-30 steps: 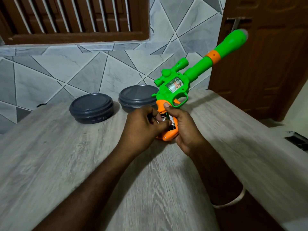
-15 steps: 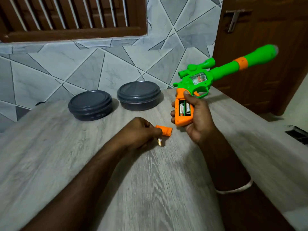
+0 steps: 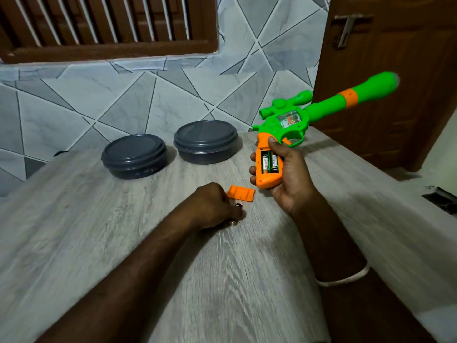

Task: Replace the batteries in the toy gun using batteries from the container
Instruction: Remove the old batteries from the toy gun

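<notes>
Currently, right hand [image 3: 289, 180] wraps toy gun [image 3: 320, 110], left hand [image 3: 210, 206] curled

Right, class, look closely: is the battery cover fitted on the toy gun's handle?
No: the orange battery cover lies on the table, and two batteries show in the open handle of the toy gun.

Two bare forearms, one of them banded.
A thin white band [image 3: 345, 279] loops the right forearm as a narrow pale cord; on both sides of the band the arm is bare, up to the right hand [image 3: 288, 177]. Far left of the band, the left hand [image 3: 210, 206] shows two small brassy glints at its fingers, possibly rings.
</notes>
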Demonstrator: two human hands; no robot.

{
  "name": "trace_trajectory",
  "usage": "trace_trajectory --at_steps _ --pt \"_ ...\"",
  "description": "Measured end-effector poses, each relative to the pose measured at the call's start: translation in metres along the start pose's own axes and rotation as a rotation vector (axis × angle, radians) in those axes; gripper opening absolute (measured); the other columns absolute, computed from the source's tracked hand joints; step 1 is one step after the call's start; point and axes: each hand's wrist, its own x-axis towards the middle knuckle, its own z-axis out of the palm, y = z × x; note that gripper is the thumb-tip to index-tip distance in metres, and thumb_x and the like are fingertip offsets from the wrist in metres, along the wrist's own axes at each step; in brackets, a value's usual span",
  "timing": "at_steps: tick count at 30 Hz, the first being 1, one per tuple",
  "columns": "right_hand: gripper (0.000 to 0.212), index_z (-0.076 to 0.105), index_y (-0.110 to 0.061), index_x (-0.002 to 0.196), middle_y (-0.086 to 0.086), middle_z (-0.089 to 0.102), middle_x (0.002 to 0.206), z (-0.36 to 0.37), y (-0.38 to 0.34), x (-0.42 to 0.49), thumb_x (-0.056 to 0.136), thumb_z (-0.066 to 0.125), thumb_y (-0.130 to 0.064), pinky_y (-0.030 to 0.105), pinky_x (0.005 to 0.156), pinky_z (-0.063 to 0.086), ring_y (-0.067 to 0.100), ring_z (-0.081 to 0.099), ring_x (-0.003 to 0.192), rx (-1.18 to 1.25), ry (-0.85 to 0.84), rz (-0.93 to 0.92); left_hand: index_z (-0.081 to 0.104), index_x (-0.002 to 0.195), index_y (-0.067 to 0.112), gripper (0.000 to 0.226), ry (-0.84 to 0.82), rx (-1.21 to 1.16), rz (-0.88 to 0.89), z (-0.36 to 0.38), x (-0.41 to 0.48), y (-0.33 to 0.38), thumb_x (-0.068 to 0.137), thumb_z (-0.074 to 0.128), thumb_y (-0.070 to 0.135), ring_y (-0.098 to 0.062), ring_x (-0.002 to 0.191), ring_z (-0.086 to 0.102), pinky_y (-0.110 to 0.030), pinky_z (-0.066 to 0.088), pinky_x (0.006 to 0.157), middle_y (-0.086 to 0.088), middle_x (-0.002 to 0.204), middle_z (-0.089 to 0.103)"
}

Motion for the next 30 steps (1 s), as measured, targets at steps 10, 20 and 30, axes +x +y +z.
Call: trace_trajectory --at_steps 10,20,30 --pt "0.032 0.064 -0.007 0.094 0.009 0.063 0.08 0.002 0.0 -0.002 0.102 0.047 -0.033 0.026 0.047 0.052 0.018 0.061 0.052 -0.022 -0.026 0.034 0.069 0.11 0.008 0.021 0.201 -0.252 0.118 -0.021 -0.013 0.005 0.102 0.053 0.019 -0.015 0.066 0.06 -0.028 0.05 0.06 -0.006 0.081 0.067" --pt "0.03 0.063 -0.007 0.093 0.01 0.062 0.079 0.005 0.003 0.001 0.101 0.048 -0.032 0.026 0.044 0.05 0.021 0.057 0.053 -0.082 -0.081 0.03 0.067 0.102 0.007 0.01 0.47 -0.576 0.604 -0.024 -0.015 0.011 0.096 0.063 0.001 -0.017 0.094 0.074 -0.03 0.057 0.083 -0.007 0.099 0.077" --pt "0.033 0.063 -0.004 0.108 0.01 0.065 0.082 0.009 0.01 0.0 0.1 0.05 -0.033 0.027 0.044 0.052 0.02 0.06 0.055 -0.184 -0.133 0.051 0.071 0.102 -0.001 0.02 0.66 -0.823 0.821 -0.022 -0.024 0.024 0.084 0.072 -0.01 -0.027 0.085 0.076 -0.032 0.061 0.076 -0.015 0.092 0.075"
